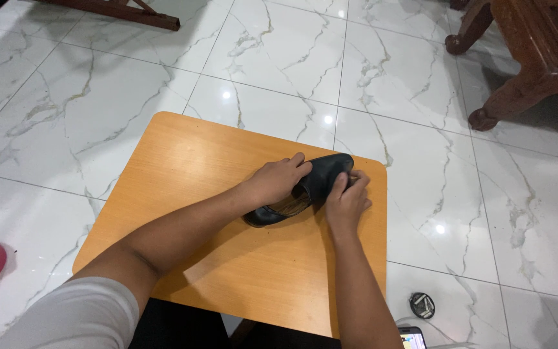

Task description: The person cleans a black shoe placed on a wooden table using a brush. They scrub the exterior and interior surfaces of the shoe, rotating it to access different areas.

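One orange table (188, 168) — white marble floor (98, 84) around.

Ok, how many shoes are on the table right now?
1. A single black shoe lies near the far right corner of the wooden table, gripped by the left hand and right hand. No second shoe shows.

Both bare forearms reach forward from the lower edge of the view and converge toward the middle. The left hand (281, 179) lies palm down, wrist slightly bent, its fingers curled forward and downward in a loose clasp. The right hand (347, 200) comes up from below (its forearm runs nearly straight up the frame), fingers bent and thumb pressed inward, close beside the left. A pale short sleeve covers the left upper arm.
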